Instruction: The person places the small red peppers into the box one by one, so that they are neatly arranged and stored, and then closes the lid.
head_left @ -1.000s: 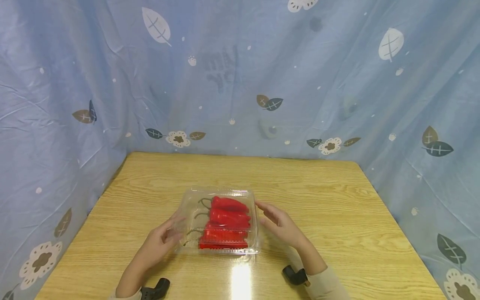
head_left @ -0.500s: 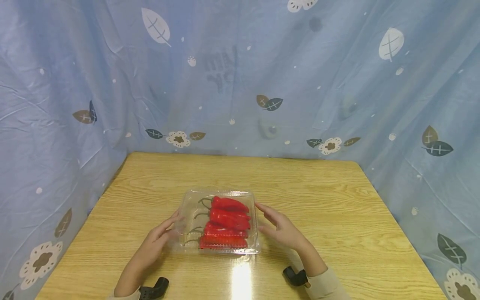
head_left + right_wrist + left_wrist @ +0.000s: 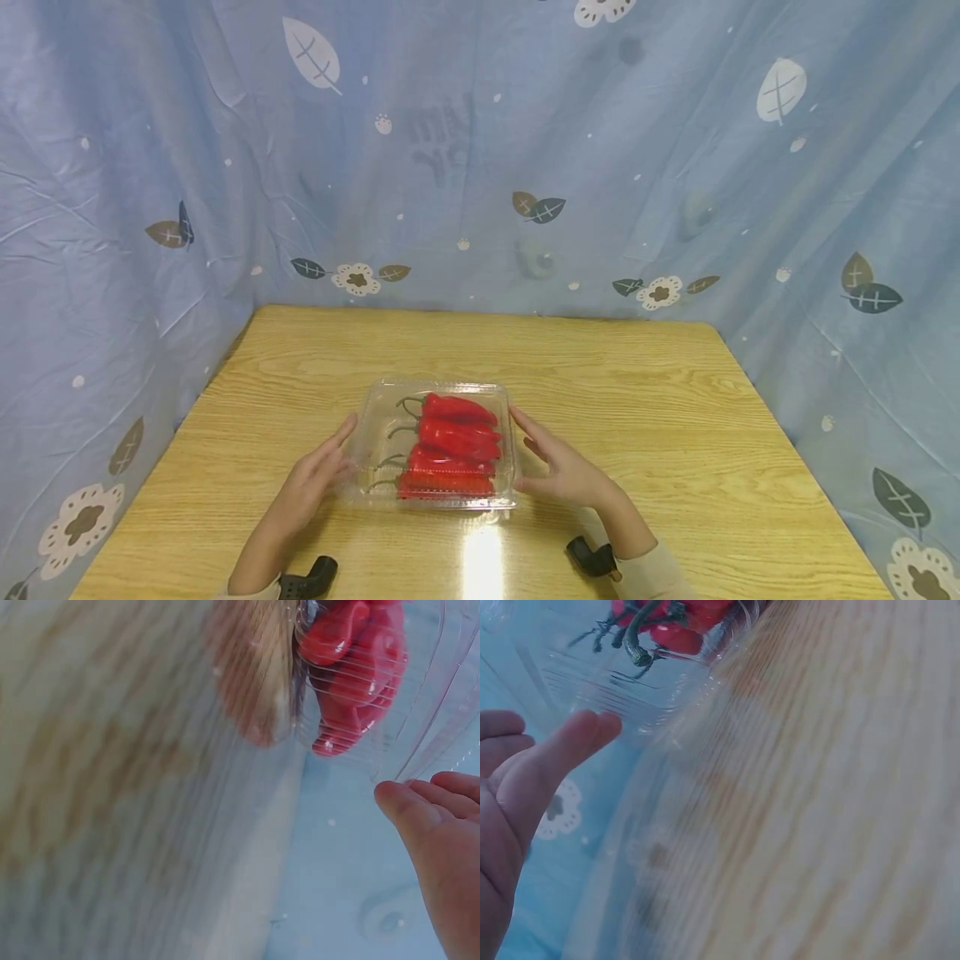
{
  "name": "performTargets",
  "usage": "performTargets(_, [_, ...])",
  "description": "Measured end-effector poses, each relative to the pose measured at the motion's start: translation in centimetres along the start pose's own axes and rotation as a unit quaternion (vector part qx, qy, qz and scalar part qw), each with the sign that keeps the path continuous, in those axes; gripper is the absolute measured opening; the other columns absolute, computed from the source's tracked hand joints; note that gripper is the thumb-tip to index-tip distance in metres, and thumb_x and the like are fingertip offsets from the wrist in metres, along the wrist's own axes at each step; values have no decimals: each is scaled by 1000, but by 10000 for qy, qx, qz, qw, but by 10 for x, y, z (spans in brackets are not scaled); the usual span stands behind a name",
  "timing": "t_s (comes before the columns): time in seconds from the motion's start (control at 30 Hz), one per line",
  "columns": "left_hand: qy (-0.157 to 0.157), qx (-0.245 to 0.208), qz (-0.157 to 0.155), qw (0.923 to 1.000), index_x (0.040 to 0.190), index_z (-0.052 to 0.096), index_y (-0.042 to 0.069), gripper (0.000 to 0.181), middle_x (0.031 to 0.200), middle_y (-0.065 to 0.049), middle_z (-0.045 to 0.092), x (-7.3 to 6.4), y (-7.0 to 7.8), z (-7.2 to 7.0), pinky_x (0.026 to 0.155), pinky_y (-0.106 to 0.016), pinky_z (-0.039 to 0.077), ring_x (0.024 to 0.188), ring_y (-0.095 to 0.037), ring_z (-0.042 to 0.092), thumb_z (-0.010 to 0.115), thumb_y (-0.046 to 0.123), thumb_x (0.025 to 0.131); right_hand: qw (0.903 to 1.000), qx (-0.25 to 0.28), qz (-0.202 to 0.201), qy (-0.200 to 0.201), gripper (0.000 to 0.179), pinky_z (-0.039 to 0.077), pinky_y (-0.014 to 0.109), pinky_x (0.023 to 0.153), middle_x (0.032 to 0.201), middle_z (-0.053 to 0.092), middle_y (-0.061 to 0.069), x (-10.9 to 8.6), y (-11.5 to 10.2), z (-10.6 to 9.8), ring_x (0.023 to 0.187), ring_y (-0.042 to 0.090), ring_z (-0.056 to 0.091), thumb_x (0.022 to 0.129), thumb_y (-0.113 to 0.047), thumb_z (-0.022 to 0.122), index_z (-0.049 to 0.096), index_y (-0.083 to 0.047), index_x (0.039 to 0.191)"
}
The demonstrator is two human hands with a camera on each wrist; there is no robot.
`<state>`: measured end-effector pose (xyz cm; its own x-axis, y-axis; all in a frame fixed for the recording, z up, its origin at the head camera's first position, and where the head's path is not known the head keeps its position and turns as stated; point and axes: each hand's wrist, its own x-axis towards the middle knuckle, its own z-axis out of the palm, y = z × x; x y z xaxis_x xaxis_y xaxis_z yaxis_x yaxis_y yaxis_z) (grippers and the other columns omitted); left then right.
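A clear plastic clamshell box (image 3: 381, 410) sits on the wooden table with several red peppers (image 3: 459, 438) inside, their green stems pointing left. The lid lies over them. At the box's left side is my left hand (image 3: 303, 483), its fingers extended along the wall; in the left wrist view the thumb of that hand (image 3: 525, 784) reaches up to the ribbed plastic. My right hand (image 3: 566, 471) is at the opposite side, fingertips by the far right corner and thumb by the near part. The right wrist view shows the right thumb (image 3: 409, 810) at the lid edge.
The wooden table (image 3: 615, 375) extends around the box, with a bright reflection in front of it. Blue patterned curtains (image 3: 480, 150) surround the back and both sides. Black wrist mounts (image 3: 309, 579) hang by both forearms.
My left hand has shifted slightly left and its fingers have straightened along the box. My right thumb has moved down toward the near part of the right wall. The box has barely moved.
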<state>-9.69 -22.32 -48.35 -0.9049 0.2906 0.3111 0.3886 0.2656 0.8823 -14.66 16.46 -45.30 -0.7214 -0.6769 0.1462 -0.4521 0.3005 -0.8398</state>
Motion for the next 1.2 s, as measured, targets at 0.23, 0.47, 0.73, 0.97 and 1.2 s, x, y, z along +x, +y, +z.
performTargets(0.23, [-150, 267, 517, 9982, 150, 17, -1, 62, 154, -29, 12, 0, -3, 0, 99, -15, 40, 131, -18, 43, 47, -1, 96, 9994, -206, 228, -126, 104, 24, 42, 115, 160, 7, 9, 0, -2, 4, 146, 26, 11, 80, -23, 77, 5, -10, 154])
performTargets(0.47, [-379, 702, 223, 9966, 153, 14, 13, 89, 158, -18, 13, 0, -2, 0, 83, -49, 55, 111, -52, 54, 70, 13, 85, 9980, -620, 124, -60, 99, 23, 64, 110, 160, 7, 12, 1, -5, 6, 145, 36, 12, 80, -24, 77, 12, -14, 154])
performTargets(0.73, [-445, 1030, 145, 9936, 153, 16, 13, 93, 158, -17, 12, 0, 3, 3, 86, -49, 53, 125, -52, 39, 74, 7, 81, 9988, -375, 76, -314, 91, 40, 56, 103, 160, 1, 14, 4, -4, 6, 141, 39, 22, 82, -19, 74, 17, -15, 153])
performTargets(0.97, [-537, 924, 13, 9943, 153, 18, 14, 91, 158, -19, 12, 0, 6, 3, 86, -51, 52, 126, -54, 36, 74, 10, 81, 9983, 179, 200, -526, 90, 43, 49, 102, 159, -5, 17, 4, -4, 6, 135, 42, 34, 85, -16, 71, 13, -16, 154])
performTargets(1.2, [-651, 735, -55, 9952, 153, 16, 15, 94, 157, -21, 9, 1, 6, 2, 90, -54, 48, 126, -58, 32, 75, 10, 81, 9921, 1001, 579, -492, 93, 42, 49, 103, 160, -9, 8, 3, -5, 9, 135, 48, 29, 83, -3, 70, 15, -24, 154])
